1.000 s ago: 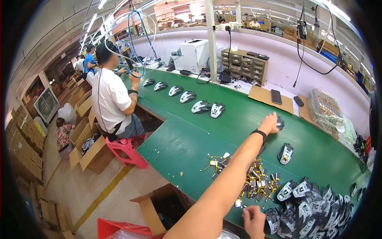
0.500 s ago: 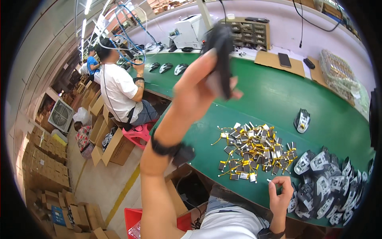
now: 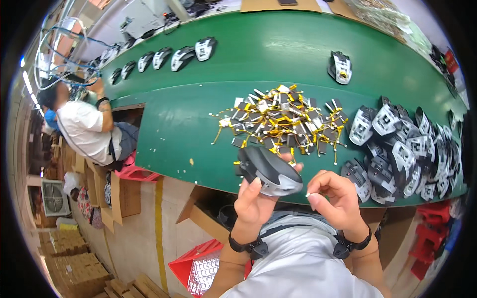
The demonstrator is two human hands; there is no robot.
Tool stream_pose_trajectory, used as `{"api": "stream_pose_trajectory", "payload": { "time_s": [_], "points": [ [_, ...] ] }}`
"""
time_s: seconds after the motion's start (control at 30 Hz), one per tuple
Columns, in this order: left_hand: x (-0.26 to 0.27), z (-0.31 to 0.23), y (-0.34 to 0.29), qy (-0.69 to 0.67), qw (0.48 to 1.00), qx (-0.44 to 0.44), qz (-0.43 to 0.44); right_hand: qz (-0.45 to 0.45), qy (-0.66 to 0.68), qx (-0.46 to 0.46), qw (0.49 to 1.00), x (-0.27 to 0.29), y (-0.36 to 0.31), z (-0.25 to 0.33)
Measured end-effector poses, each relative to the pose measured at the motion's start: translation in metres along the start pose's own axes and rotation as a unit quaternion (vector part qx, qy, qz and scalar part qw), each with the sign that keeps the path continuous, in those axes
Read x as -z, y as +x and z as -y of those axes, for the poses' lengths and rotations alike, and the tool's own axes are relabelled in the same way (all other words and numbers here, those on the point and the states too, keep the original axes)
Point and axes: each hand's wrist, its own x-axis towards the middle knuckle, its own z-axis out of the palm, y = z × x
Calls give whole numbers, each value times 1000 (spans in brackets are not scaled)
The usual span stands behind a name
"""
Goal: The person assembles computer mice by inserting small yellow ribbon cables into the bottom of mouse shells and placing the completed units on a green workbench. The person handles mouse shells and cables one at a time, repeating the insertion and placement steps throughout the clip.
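Note:
My left hand (image 3: 254, 204) is closed round the side and underside of a black and grey computer mouse (image 3: 266, 169), held tilted above the near edge of the green bench. To its right, my right hand (image 3: 339, 197) pinches a small white piece (image 3: 308, 194) between thumb and forefinger, apart from the mouse. What the piece is, I cannot make out. Just beyond the held mouse lies a heap of small flat battery packs (image 3: 290, 119) with yellow tape and wires. A pile of black and grey mouse shells (image 3: 401, 156) sits beyond my right hand.
One mouse shell (image 3: 341, 68) stands alone farther back on the green bench (image 3: 268, 59). Several mice (image 3: 183, 58) form a row at the far left. A co-worker in a white shirt (image 3: 84, 119) sits there. A red crate (image 3: 191, 268) is below, left of me.
My left hand has come down from a raised position with the dark mouse, now beside my right hand. The right hand keeps its pinch. The view has tilted down and shifted.

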Motion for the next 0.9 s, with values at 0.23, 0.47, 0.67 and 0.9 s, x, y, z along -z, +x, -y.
{"api": "stream_pose_trajectory", "payload": {
  "time_s": [0.23, 0.47, 0.67, 0.9],
  "points": [
    [-7, 7, 7, 69, 995, -62, 43, -80, -139, 57, 985, -6, -5, -7],
    [-17, 12, 11, 25, 996, -63, 61, -89, -150, 76, 982, -13, -6, -7],
    [-26, 18, 3, 96, 978, -177, 53, -96, -144, 65, 983, -17, -3, -7],
    [-21, 26, 3, 132, 953, -254, 102, -172, -151, 59, 972, -25, -2, -9]
  ]
}}
